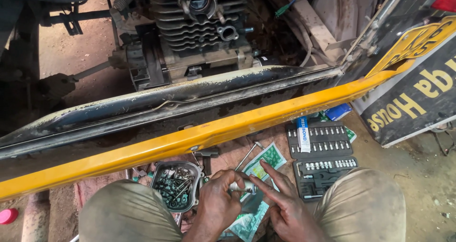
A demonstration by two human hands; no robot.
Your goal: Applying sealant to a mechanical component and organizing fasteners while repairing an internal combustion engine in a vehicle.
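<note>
Both hands [251, 199] on small metal cylinder [241, 187], lying left-right

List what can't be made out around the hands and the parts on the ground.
- Small metal part, head view: the left hand wraps it, so its shape is unclear.
- Right hand: wrist cut off by the bottom edge.
- Metal cover full of bolts: pieces too small to tell apart.
- Socket set case: far end hidden by the yellow bumper.
</note>
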